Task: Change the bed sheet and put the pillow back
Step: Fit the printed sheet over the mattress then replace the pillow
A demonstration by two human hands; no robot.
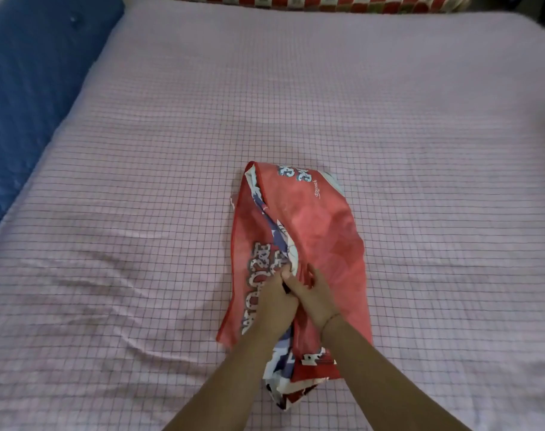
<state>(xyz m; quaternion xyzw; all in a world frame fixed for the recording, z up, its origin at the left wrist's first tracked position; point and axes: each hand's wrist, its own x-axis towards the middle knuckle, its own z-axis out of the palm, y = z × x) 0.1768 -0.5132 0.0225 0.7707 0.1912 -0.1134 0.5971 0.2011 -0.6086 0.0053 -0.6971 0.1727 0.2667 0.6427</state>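
A folded red bed sheet (314, 222) with white and blue lettering lies in a long bundle on the middle of the bed. The bed carries a pink sheet with a thin dark grid (171, 150), wrinkled at the near left. Both my hands meet on the red bundle's near half. My left hand (276, 298) grips a bunched fold of the red sheet. My right hand (316, 293) lies beside it, thumb against the left hand and fingers bent into the cloth. A red and white patterned pillow (314, 2) lies along the far edge of the bed.
A blue padded surface (32, 88) runs along the left side of the bed. Open pink sheet stretches on every side of the red bundle.
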